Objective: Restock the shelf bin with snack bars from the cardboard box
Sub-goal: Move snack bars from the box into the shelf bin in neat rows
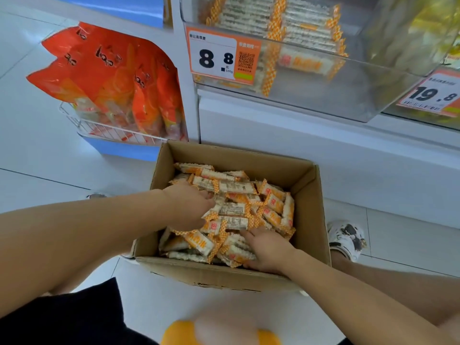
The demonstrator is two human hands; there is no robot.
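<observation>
An open cardboard box [308, 235] stands on the floor below the shelf, filled with several white snack bars [239, 210] in orange-checked wrappers. My left hand [189, 207] reaches in from the left, and its curled fingers and thumb grip a bunch of bars in the middle of the pile. At the near right of the box my right hand [267, 249] lies on the bars with its fingers spread and fairly straight. Above, the clear shelf bin [323, 95] holds more of the same bars behind an 8.8 price tag [214, 58].
Orange snack bags [119, 78] fill a wire basket [104, 131] left of the shelf. Right of the bin is another clear bin [423, 28] with yellow goods and a 19.8 tag. A patterned shoe [347, 239] stands right of the box. A blurred orange thing [221, 332] sits at the bottom edge.
</observation>
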